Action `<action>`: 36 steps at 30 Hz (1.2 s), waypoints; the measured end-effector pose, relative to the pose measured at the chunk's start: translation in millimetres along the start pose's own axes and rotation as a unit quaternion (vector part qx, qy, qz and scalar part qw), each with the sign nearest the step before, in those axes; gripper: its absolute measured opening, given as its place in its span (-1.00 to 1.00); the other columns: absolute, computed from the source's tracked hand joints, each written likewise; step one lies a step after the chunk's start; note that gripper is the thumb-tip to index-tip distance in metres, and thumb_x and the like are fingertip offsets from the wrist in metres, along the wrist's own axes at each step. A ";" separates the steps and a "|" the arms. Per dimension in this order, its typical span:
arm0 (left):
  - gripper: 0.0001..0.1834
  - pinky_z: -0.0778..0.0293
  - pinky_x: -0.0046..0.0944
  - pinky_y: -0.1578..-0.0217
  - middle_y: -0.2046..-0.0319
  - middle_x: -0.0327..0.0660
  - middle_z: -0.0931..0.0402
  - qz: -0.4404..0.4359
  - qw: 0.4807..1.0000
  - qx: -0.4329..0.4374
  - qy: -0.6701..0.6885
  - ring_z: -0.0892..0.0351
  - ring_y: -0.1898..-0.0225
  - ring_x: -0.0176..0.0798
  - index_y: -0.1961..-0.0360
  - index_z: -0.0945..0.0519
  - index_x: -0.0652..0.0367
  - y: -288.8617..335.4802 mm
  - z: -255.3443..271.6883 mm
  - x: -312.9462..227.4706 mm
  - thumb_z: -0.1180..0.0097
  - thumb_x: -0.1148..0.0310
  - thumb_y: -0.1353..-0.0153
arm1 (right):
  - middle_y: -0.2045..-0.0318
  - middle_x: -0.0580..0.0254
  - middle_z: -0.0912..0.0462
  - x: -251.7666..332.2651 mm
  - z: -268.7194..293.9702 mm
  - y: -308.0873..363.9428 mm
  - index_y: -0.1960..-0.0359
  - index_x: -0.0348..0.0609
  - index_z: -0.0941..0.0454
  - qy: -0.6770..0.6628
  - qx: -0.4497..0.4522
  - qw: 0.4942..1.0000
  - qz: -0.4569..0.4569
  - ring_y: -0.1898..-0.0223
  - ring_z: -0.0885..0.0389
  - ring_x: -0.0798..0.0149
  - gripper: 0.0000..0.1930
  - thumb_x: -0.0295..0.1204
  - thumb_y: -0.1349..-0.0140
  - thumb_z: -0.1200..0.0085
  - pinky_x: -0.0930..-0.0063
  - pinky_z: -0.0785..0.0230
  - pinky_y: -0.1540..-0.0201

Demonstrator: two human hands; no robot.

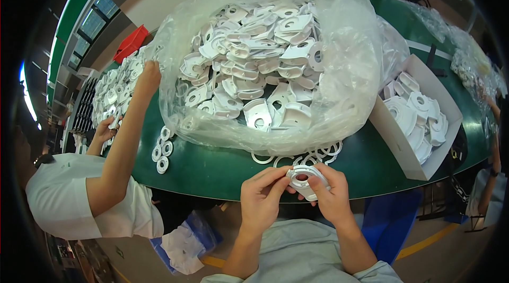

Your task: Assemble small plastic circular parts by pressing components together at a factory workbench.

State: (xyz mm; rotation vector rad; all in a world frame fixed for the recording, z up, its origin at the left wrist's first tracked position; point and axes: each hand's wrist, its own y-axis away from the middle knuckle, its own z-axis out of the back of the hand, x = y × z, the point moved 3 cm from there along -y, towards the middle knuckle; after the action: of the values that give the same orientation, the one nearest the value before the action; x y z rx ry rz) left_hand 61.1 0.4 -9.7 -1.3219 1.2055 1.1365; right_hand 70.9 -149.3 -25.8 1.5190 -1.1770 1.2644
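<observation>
The left hand and right hand pinched a white part between them, its long way running eleven to five o'clock.

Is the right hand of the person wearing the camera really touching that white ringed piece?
Touching: the head view shows the right hand with its thumb pressed against the white piece, no gap between.

2 wearer's hands, 1 held wht pc, 1 lg bag, 1 ctn.
</observation>
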 end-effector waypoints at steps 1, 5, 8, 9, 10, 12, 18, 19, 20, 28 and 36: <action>-0.81 -0.52 -0.42 0.38 0.29 -0.08 -0.57 0.000 1.000 0.000 0.000 -0.57 0.40 -0.32 0.16 -0.59 0.46 -0.8 -0.5 -0.1 -0.06 0.65 -0.20 | 0.46 0.24 -0.64 0.7 -0.4 -0.3 0.24 -0.31 -0.54 0.000 0.000 1.000 0.000 0.54 -0.58 0.50 -0.70 -0.25 -0.34 0.02 0.72 -0.30 0.64; -0.82 -0.52 -0.43 0.39 0.29 -0.08 -0.57 -0.010 1.000 -0.018 -0.010 -0.57 0.42 -0.34 0.18 -0.59 0.46 -1.0 -3.1 0.0 -0.06 0.64 -0.20 | 0.52 0.29 -0.62 -0.2 -0.6 -0.3 0.25 -0.32 -0.55 -0.046 -0.011 0.999 -0.016 0.56 -0.55 0.54 -0.74 -0.31 -0.32 -0.03 0.69 -0.29 0.64; -0.82 -0.53 -0.43 0.40 0.29 -0.08 -0.57 -0.005 0.999 -0.032 -0.004 -0.56 0.42 -0.35 0.17 -0.58 0.46 -0.4 -4.8 4.8 -0.06 0.64 -0.21 | 0.53 0.28 -0.61 0.7 -0.5 0.2 0.25 -0.33 -0.55 -0.060 -0.014 0.998 -0.023 0.56 -0.55 0.53 -0.74 -0.32 -0.32 -0.02 0.69 -0.30 0.63; -0.82 -0.53 -0.43 0.41 0.29 -0.08 -0.57 0.003 0.999 -0.039 0.009 -0.56 0.43 -0.35 0.17 -0.58 0.45 -0.2 -4.8 6.6 -0.06 0.64 -0.21 | 0.53 0.28 -0.61 1.1 -0.4 0.3 0.26 -0.33 -0.56 -0.071 -0.018 0.997 -0.027 0.56 -0.55 0.52 -0.74 -0.33 -0.32 -0.01 0.68 -0.31 0.61; -0.79 -0.52 -0.43 0.35 0.26 -0.08 -0.57 0.020 0.999 -0.027 0.019 -0.57 0.39 -0.34 0.14 -0.57 0.44 0.1 -3.3 5.9 -0.06 0.66 -0.18 | 0.53 0.28 -0.61 -0.3 -0.1 0.1 0.26 -0.33 -0.56 -0.072 -0.019 0.997 -0.027 0.56 -0.55 0.52 -0.74 -0.33 -0.32 -0.01 0.68 -0.31 0.61; -0.77 -0.49 -0.44 0.33 0.25 -0.10 -0.57 -0.011 1.000 -0.010 -0.024 -0.56 0.35 -0.35 0.12 -0.58 0.39 -1.6 -0.5 -0.1 -0.09 0.65 -0.17 | 0.48 0.23 -0.63 -2.4 0.3 -0.3 0.26 -0.31 -0.55 -0.030 -0.020 0.999 0.004 0.54 -0.59 0.47 -0.70 -0.27 -0.35 0.05 0.71 -0.31 0.61; -0.71 -0.38 -0.45 0.33 0.31 -0.14 -0.58 -0.094 0.990 0.047 -0.097 -0.50 0.34 -0.37 0.17 -0.64 0.31 -7.3 3.7 -8.7 -0.20 0.66 -0.02 | 0.55 0.20 -0.63 -1.4 -2.7 -1.9 0.40 -0.38 -0.57 0.077 -0.001 0.992 0.098 0.57 -0.59 0.42 -0.76 -0.42 -0.29 0.04 0.60 -0.39 0.53; -0.71 -0.38 -0.45 0.33 0.31 -0.14 -0.58 -0.094 0.990 0.048 -0.097 -0.50 0.34 -0.37 0.17 -0.64 0.31 -7.5 3.5 -9.3 -0.20 0.66 -0.02 | 0.55 0.20 -0.63 -0.9 -2.2 -1.4 0.40 -0.38 -0.57 0.077 -0.002 0.992 0.098 0.57 -0.59 0.42 -0.76 -0.42 -0.29 0.04 0.60 -0.39 0.53; -0.72 -0.38 -0.45 0.33 0.33 -0.14 -0.58 -0.081 0.991 0.049 -0.095 -0.51 0.34 -0.36 0.18 -0.64 0.31 -7.5 3.1 -9.5 -0.20 0.66 -0.02 | 0.56 0.18 -0.63 -0.7 -2.0 -0.7 0.40 -0.39 -0.57 0.073 -0.003 0.993 0.093 0.57 -0.60 0.41 -0.77 -0.43 -0.28 0.03 0.59 -0.39 0.53; -0.75 -0.40 -0.45 0.35 0.39 -0.16 -0.57 -0.046 0.996 0.050 -0.052 -0.53 0.38 -0.36 0.21 -0.65 0.33 -8.1 3.0 -9.4 -0.19 0.69 -0.03 | 0.59 0.16 -0.63 2.6 -4.7 0.1 0.43 -0.38 -0.57 0.066 -0.020 0.995 0.070 0.59 -0.61 0.41 -0.81 -0.47 -0.23 -0.01 0.59 -0.37 0.53; -0.93 -0.39 -0.46 0.37 0.48 -0.19 -0.53 -0.013 0.996 -0.025 -0.081 -0.46 0.48 -0.39 0.38 -0.61 0.38 -2.3 3.9 -3.5 -0.19 0.61 -0.07 | 0.77 0.28 -0.45 4.8 -5.2 -0.3 0.54 -0.35 -0.53 0.137 -0.031 0.988 0.063 0.72 -0.33 0.51 -0.78 -0.46 -0.22 -0.01 0.56 -0.13 0.63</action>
State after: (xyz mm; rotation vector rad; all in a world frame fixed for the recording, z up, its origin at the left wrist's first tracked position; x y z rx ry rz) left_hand 63.1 4.7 -6.4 -1.2530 1.0440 1.2378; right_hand 70.3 -144.9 -20.2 1.1965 -1.1334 1.4533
